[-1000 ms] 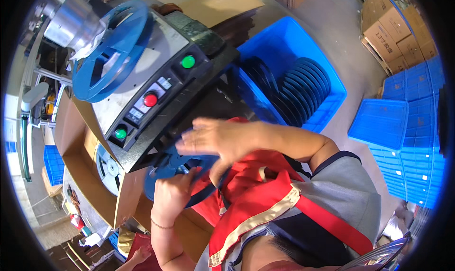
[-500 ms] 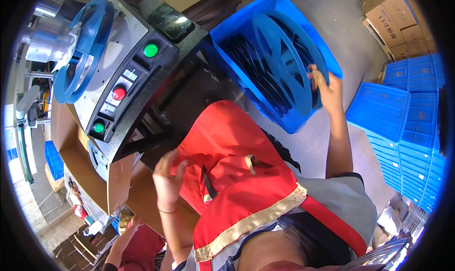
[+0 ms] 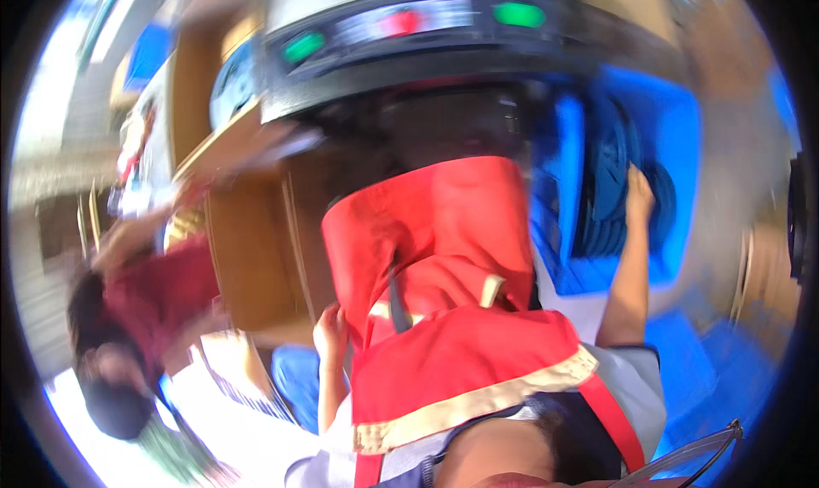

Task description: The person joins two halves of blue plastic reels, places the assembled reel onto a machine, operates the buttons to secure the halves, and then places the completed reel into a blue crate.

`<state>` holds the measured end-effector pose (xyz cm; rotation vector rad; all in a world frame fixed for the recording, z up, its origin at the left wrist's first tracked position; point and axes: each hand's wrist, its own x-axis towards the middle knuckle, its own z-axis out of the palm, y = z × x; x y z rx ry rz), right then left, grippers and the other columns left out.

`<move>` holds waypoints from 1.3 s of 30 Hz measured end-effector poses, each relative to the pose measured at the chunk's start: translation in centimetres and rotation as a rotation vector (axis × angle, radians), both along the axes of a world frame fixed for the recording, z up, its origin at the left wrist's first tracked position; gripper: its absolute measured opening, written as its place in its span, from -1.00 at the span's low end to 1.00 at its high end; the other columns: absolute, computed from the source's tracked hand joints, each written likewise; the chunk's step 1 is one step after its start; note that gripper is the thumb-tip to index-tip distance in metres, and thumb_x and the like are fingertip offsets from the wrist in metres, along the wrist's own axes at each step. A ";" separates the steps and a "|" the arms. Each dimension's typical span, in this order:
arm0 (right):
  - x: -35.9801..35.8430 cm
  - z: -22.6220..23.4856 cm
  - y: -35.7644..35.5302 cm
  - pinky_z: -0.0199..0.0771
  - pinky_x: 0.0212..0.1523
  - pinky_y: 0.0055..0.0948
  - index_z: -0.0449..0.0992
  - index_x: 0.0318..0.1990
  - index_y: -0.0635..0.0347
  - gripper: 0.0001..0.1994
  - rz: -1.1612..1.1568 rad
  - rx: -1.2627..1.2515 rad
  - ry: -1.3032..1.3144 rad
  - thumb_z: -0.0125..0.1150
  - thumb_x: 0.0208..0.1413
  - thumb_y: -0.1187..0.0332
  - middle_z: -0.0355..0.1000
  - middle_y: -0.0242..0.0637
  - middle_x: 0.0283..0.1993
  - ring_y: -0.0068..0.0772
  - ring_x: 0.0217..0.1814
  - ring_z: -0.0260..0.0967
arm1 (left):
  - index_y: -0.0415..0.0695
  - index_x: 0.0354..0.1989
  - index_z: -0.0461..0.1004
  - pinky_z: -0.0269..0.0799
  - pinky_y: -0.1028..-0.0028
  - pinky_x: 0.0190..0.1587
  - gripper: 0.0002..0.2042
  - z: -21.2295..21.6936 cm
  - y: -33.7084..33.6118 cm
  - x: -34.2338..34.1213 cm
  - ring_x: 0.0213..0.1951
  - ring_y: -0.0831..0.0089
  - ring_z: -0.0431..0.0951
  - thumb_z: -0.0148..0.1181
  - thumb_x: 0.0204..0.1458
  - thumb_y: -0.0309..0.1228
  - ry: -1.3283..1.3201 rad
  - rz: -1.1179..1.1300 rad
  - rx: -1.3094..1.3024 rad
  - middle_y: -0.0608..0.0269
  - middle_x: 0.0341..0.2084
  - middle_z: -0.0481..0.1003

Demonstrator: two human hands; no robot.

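Note:
The picture is blurred by motion. My right hand (image 3: 638, 194) reaches into a blue plastic crate (image 3: 682, 130) at the right and grips the rim of a blue reel (image 3: 611, 168) that stands among several others. My left hand (image 3: 331, 331) is low at the centre left, fingers loosely apart and holding nothing. It rests against the edge of my red vest (image 3: 435, 258) with its pale reflective band, next to a brown cardboard box (image 3: 256, 249).
A dark machine (image 3: 409, 70) with a grey panel of green and red buttons fills the top. Another person in a dark red top (image 3: 162, 292) is at the left. More blue crates (image 3: 708, 360) lie at the lower right.
The view has swung, so the machine now sits at the top. My right hand stays in the blue crate on the reels. My left hand has dropped lower beside the vest.

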<state>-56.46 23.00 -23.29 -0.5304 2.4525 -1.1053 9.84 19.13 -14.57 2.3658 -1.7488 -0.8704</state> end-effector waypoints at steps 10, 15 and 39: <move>3.8 -8.6 -1.7 0.41 -0.02 -0.43 0.44 0.11 0.34 -0.60 0.313 -0.143 -0.085 0.00 0.32 0.19 0.50 -0.17 0.03 -0.32 0.03 0.45 | -0.18 0.11 0.36 0.32 0.16 0.11 -0.45 -6.1 5.9 5.7 0.13 0.07 0.38 0.25 0.02 -0.11 -0.496 0.331 -0.300 0.04 0.09 0.40; 14.3 -3.2 -9.8 0.44 0.03 -0.42 0.48 0.03 0.39 -0.67 0.758 -0.146 0.059 0.01 0.33 0.28 0.49 -0.10 -0.01 -0.29 -0.02 0.46 | -0.14 -0.05 0.45 0.37 0.20 0.03 -0.55 -13.0 3.3 12.1 -0.01 0.12 0.46 0.27 -0.01 -0.09 -0.452 0.479 -0.164 0.09 -0.12 0.49; 34.7 4.0 -16.2 0.45 -0.12 -0.30 0.53 -0.13 0.37 -0.81 1.492 0.056 0.366 0.09 0.22 0.42 0.51 -0.04 -0.20 -0.09 -0.17 0.47 | -0.09 -0.26 0.57 0.47 0.16 -0.08 -0.58 -19.1 16.5 25.0 -0.13 0.10 0.57 0.13 -0.01 0.04 -0.155 1.131 0.132 0.09 -0.25 0.58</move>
